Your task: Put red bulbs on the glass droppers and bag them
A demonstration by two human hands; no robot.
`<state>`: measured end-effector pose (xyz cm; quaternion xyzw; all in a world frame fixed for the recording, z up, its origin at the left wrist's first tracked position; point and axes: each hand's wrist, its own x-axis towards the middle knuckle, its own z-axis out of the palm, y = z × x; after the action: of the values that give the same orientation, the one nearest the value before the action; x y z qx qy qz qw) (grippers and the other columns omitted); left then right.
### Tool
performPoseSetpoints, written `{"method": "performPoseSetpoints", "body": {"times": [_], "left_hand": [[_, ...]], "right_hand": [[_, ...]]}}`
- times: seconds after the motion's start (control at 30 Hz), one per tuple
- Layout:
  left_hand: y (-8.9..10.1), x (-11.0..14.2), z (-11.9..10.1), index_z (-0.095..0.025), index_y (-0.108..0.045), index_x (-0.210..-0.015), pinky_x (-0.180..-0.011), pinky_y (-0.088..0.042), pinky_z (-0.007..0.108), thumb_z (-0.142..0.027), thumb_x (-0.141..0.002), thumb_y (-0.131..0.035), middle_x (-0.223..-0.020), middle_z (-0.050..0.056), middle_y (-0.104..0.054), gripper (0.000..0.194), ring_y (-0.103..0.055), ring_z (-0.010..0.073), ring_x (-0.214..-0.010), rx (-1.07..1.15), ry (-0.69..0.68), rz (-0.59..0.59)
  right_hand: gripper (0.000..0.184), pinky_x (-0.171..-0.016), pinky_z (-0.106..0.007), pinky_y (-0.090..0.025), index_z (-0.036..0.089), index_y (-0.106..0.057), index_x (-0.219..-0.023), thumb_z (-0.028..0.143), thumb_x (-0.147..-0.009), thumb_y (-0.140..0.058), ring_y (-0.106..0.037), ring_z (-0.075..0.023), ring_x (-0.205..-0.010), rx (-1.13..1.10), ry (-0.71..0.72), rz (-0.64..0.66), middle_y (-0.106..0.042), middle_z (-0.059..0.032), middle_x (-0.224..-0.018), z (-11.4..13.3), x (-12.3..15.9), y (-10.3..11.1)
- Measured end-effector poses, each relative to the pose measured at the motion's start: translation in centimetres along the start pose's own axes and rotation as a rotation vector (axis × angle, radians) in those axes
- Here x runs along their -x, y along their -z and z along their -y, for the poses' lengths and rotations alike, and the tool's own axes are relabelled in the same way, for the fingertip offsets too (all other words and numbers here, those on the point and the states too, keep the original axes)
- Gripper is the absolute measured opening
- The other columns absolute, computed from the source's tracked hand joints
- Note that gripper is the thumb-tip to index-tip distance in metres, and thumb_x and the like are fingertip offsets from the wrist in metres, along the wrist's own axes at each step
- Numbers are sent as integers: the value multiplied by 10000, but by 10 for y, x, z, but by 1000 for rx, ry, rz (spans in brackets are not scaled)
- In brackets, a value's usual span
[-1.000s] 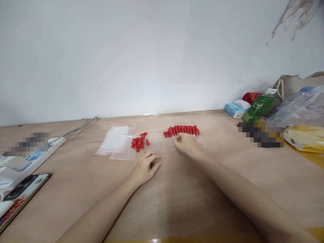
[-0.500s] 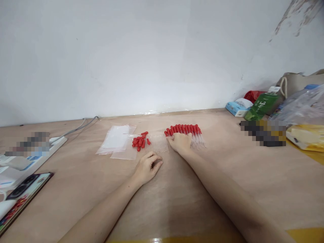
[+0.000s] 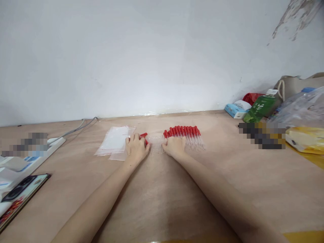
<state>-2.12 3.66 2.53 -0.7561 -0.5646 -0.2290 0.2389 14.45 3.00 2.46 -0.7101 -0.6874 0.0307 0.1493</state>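
My left hand (image 3: 136, 146) lies over the heap of loose red rubber bulbs (image 3: 143, 134), fingers spread, with the thumb beside the clear glass tubes. Most of the heap is hidden under it. A row of bare clear tubes (image 3: 156, 144) lies side by side between my two hands. My right hand (image 3: 175, 146) rests open over the lower ends of some glass droppers with red bulbs (image 3: 188, 130), its thumb pointing left at the bare tubes. Those droppers form a slanting row, bulbs toward the wall.
Clear plastic bags (image 3: 113, 140) are stacked at the left. Further left are a power strip (image 3: 57, 143) and a phone (image 3: 27, 194). A tissue pack (image 3: 235, 109), a green bottle (image 3: 260, 107) and plastic bags (image 3: 303, 104) stand at the right by the wall.
My left hand has moved forward and left from the bare table onto the loose bulbs. My right hand has shifted slightly left and toward me.
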Motion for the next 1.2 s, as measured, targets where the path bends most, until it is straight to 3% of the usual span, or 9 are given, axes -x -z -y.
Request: {"method": "performPoseSetpoints", "body": {"times": [0.13,0.27,0.4,0.5,0.6,0.73,0.83,0.97,1.2], "left_hand": [[-2,-2,-1,-173,-609,-615,-716,-307,416,-362,-709,-559,-818,108,-536,217,-451,282,-849,8,33,-30],[10,7,-7,-163,-587,-711,-740,-344,389,-288,-722,-543,-844,93,-532,133,-464,266,-868,163,17,-54],[24,31,-20,-168,-543,-786,-707,-400,307,-196,-744,-496,-804,51,-522,69,-500,193,-784,478,-135,74],[29,46,-27,-171,-545,-789,-618,-406,267,-174,-752,-489,-742,25,-521,67,-506,153,-667,605,-172,226],[28,50,-30,-171,-589,-902,-620,-412,268,-227,-760,-536,-782,33,-550,162,-522,153,-682,652,-153,286],[23,50,-33,-209,-644,-872,-673,-424,271,-279,-807,-518,-823,31,-568,158,-539,153,-751,725,-143,286],[21,52,-35,-197,-623,-843,-661,-425,256,-271,-833,-483,-796,22,-578,159,-539,143,-737,793,-65,233],[21,56,-35,-180,-557,-860,-628,-424,241,-285,-850,-449,-773,8,-591,151,-538,132,-698,878,48,247],[21,57,-34,-178,-537,-879,-634,-429,232,-282,-852,-438,-780,2,-591,146,-547,122,-695,951,73,288]], "right_hand": [[277,-802,-419,-266,163,-654,-736,377,-753,-479,-593,-231,-711,-36,-30,3,-656,-111,-727,3,-1,-2],[267,-781,-391,-297,167,-635,-694,339,-775,-448,-594,-218,-709,-63,-28,6,-657,-94,-727,2,-3,3],[284,-691,-317,-347,162,-595,-720,320,-826,-385,-590,-209,-745,-173,14,-29,-650,-97,-763,-12,2,18],[223,-606,-275,-365,152,-541,-790,293,-843,-376,-573,-183,-690,-300,123,-91,-630,-85,-754,-31,14,22],[157,-599,-253,-393,154,-505,-850,246,-849,-377,-560,-155,-681,-456,317,-115,-612,-60,-759,-53,31,14],[198,-746,-295,-390,173,-524,-995,213,-854,-390,-562,-160,-846,-471,535,-161,-625,-64,-924,-69,54,3],[224,-783,-326,-345,198,-556,-1005,213,-864,-384,-559,-160,-848,-402,648,-181,-634,-54,-947,-68,65,2],[212,-762,-328,-311,193,-577,-962,215,-857,-395,-557,-146,-780,-391,693,-194,-644,-49,-901,-62,71,5],[197,-756,-315,-286,192,-578,-938,206,-849,-402,-545,-127,-732,-426,678,-176,-644,-29,-854,-62,70,4]]}}
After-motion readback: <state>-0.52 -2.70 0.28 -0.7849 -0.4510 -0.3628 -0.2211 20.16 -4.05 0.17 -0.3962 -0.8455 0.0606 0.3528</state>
